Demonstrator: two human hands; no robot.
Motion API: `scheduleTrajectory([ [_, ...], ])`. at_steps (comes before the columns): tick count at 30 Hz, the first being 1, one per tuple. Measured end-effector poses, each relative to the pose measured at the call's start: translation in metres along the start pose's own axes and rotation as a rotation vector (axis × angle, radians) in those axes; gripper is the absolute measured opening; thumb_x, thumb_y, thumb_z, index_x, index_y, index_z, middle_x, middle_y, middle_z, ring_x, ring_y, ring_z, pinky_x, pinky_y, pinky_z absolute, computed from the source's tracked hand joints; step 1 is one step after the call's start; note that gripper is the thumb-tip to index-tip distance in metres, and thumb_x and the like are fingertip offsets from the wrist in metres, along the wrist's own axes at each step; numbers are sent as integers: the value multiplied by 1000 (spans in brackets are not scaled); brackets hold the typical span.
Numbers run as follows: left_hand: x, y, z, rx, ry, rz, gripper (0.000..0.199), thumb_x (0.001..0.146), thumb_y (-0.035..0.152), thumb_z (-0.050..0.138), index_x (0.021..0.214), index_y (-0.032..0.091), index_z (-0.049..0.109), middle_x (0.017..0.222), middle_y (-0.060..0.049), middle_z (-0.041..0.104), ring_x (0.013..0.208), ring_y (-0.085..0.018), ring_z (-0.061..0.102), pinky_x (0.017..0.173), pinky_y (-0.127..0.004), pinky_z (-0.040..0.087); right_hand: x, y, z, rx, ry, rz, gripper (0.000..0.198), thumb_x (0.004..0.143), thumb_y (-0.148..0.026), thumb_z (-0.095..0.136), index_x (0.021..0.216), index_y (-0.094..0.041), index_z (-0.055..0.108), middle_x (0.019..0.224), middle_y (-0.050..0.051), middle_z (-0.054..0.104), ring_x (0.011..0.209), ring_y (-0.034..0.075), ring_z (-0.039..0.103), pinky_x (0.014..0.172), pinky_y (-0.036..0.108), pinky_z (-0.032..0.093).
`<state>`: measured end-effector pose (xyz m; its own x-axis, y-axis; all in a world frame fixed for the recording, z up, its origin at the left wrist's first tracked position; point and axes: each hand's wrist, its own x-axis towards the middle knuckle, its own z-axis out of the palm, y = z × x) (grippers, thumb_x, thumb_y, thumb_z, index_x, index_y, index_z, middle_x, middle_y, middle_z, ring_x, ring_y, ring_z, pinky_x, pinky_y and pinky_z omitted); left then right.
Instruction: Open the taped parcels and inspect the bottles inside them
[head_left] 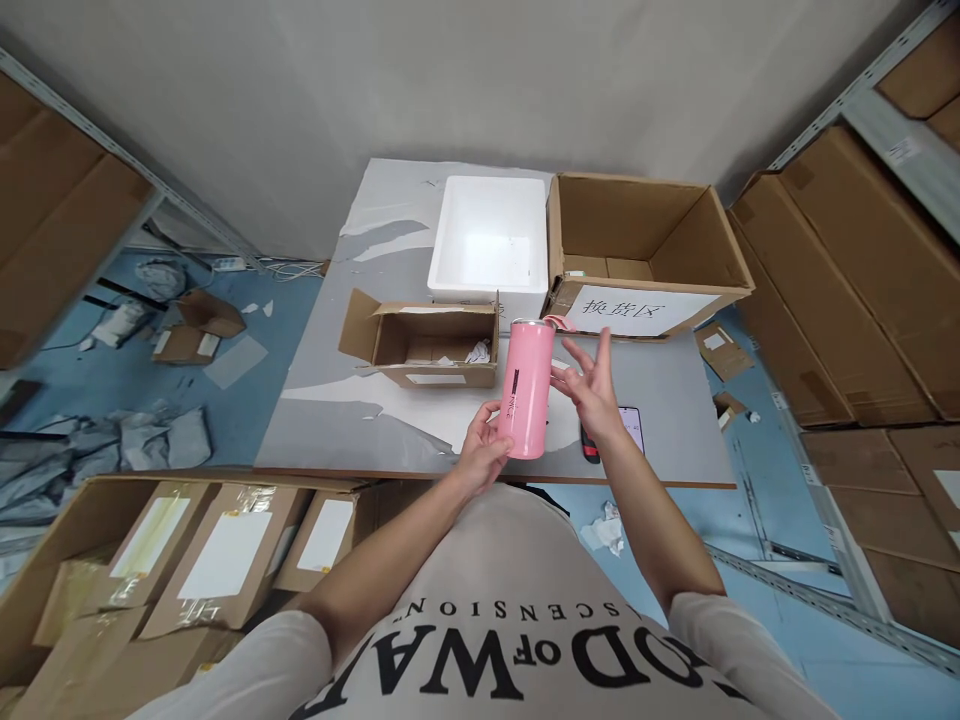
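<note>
A pink tumbler [528, 390] with dark printing on its side and a pink strap at the top is held up over the table's front part. My left hand [484, 446] grips it near its base, thumb against the side. Beside its right side is my right hand [591, 388], fingers spread; whether a fingertip touches the tumbler I cannot tell. Just behind and to the left stands an open small cardboard box [435, 375] with crumpled white paper inside.
Farther back stand a white foam box [487, 290] and a large open carton [645, 310] with a handwritten label. A phone [632, 426] and a red-and-black tool [590, 447] lie near the front edge. Packed parcels [225, 555] fill a big carton at lower left.
</note>
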<state>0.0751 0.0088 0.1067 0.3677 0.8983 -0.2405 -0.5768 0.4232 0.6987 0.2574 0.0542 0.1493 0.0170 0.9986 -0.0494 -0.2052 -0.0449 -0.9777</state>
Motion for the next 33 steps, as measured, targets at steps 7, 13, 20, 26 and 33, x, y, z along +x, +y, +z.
scheduleTrajectory([
  [7, -6, 5, 6, -297, -223, -354, 63, 65, 44, 66, 119, 14, 55, 109, -12, 67, 92, -27, 67, 76, -35, 52, 11, -10, -7, 191, -138, 62, 67, 71, -62, 68, 130, -41, 45, 127, 1, 59, 109, 24, 59, 87, 44, 52],
  [13, -7, 1, 9, -209, -143, -329, 57, 73, 51, 57, 117, 13, 57, 116, -14, 64, 106, -30, 63, 83, -39, 51, 17, -26, -6, 74, -68, 35, 49, 70, -50, 72, 113, -33, 57, 122, 1, 60, 95, 20, 61, 74, 34, 54],
  [20, -6, -10, 8, 214, 135, 76, 72, 50, 43, 87, 108, 20, 52, 110, -8, 60, 96, -20, 60, 79, -30, 51, 16, -34, -4, -166, 50, 30, 52, 68, -53, 71, 112, -33, 53, 112, 2, 59, 86, 18, 58, 65, 31, 54],
  [26, -8, -11, 4, 50, 83, -16, 58, 57, 47, 81, 102, 21, 55, 98, -5, 63, 81, -18, 63, 67, -30, 52, 9, -44, -11, -62, -81, 44, 50, 70, -54, 71, 112, -33, 53, 103, 1, 60, 78, 15, 56, 67, 31, 53],
  [33, -6, -8, 7, -33, -22, -167, 71, 67, 60, 68, 122, 18, 53, 112, -13, 65, 94, -29, 67, 83, -43, 52, 15, -44, -15, -104, -74, 42, 50, 66, -50, 75, 107, -32, 53, 92, -1, 61, 72, 15, 56, 64, 31, 52],
])
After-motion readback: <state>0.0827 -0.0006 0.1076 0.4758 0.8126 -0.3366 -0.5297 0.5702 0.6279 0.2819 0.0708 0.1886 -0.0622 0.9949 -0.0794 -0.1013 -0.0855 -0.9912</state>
